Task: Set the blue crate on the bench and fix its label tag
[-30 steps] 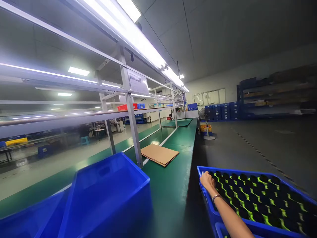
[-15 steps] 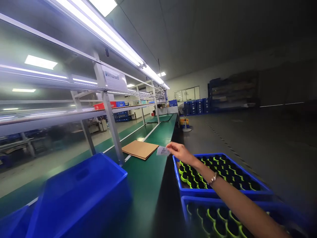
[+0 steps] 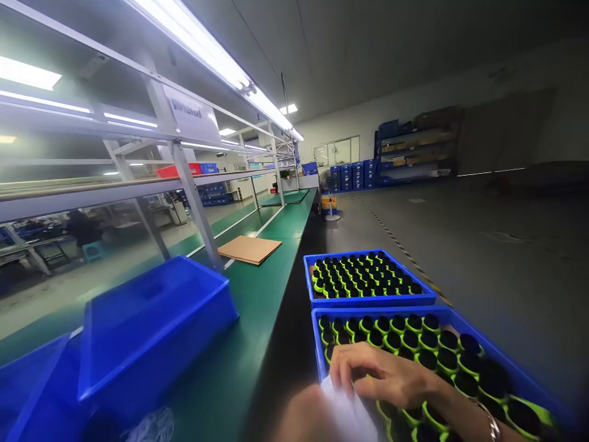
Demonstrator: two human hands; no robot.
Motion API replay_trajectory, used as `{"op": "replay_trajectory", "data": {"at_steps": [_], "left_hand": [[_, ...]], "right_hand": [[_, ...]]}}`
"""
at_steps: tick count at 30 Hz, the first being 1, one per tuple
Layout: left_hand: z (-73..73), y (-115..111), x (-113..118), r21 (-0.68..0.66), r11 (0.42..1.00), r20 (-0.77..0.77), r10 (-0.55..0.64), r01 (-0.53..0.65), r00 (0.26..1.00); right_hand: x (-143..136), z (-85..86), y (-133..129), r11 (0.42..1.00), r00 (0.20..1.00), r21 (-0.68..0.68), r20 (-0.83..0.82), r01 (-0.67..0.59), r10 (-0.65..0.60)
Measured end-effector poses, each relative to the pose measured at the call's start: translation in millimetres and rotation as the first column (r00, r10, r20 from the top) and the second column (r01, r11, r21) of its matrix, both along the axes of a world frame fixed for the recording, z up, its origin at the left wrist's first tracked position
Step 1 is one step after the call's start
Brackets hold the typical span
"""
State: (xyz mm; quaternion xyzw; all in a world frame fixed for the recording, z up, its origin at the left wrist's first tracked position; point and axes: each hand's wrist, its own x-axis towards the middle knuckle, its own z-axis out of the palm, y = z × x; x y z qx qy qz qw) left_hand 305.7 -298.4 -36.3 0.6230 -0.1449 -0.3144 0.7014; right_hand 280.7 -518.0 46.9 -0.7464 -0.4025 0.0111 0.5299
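The right hand (image 3: 391, 380) lies over the near crate (image 3: 515, 374), fingers (image 3: 345, 368) loosely curled on a blurred white slip (image 3: 345, 411); whether it grips the slip cannot be told. A blurred shape left of the slip may be the left hand; its state cannot be told. The near crate holds black-and-green caps (image 3: 414, 331). A second crate (image 3: 368, 299) touches its far edge. An upturned bin (image 3: 151, 325) rests on the worktop (image 3: 257, 294), left of the near crate.

A factory assembly hall: a long green-topped workbench (image 3: 257, 294) runs toward 12 o'clock under white strip lights (image 3: 207, 52), blue plastic crates of black-and-green parts (image 3: 368, 279) at 1 o'clock, stacked blue bins (image 3: 352, 175) against the far wall
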Motion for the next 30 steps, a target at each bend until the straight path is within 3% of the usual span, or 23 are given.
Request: {"op": "replay_trajectory", "data": {"at_steps": [4, 8, 12, 15, 18, 21, 23, 25, 27, 30], "left_hand": [[-2.2, -3, -5, -0.084, 0.996, 0.018, 0.038, -0.036, 0.999], [-8.1, -8, -7, -0.161, 0.971, 0.062, 0.186, -0.174, 0.981], [-11.1, -10, -10, -0.155, 0.955, 0.150, 0.275, -0.252, 0.950], [-2.3, -4, -16, -0.156, 0.951, 0.212, 0.296, -0.266, 0.932], [15.4, 7, -26, -0.153, 0.948, 0.238, 0.308, -0.278, 0.921], [33.3, 20, -34, -0.141, 0.955, 0.246, 0.291, -0.263, 0.925], [40.5, 28, -38, -0.153, 0.953, 0.244, 0.294, -0.263, 0.924], [42.3, 35, -38, -0.143, 0.948, 0.246, 0.313, -0.285, 0.918], [39.2, 40, -35, -0.120, 0.938, 0.272, 0.345, -0.324, 0.898], [29.3, 47, -28, -0.121, 0.923, 0.337, 0.383, -0.364, 0.860]], "right_hand": [[-10, -7.4, 9, 0.983, 0.972, 0.148, -0.219, 0.113, -0.079], [-17, -21.2, 24, 0.931, 0.875, 0.220, -0.454, 0.290, -0.166], [-22, -24.1, 29, 0.919, 0.831, 0.204, -0.522, 0.338, -0.190], [-26, -19.8, 28, 0.926, 0.842, 0.168, -0.493, 0.339, -0.219], [-30, -16.5, 28, 0.917, 0.907, 0.169, -0.292, 0.360, -0.302], [-33, -15.3, 28, 0.934, 0.922, 0.138, 0.163, 0.330, -0.350], [-35, -14.0, 30, 0.949, 0.829, 0.074, 0.470, 0.305, -0.303], [-39, -11.1, 31, 0.950, 0.698, 0.004, 0.677, 0.314, -0.234], [-43, -6.4, 33, 0.935, 0.606, -0.068, 0.777, 0.349, -0.170], [-48, 1.7, 36, 0.900, 0.584, -0.185, 0.807, 0.394, -0.090]]}}
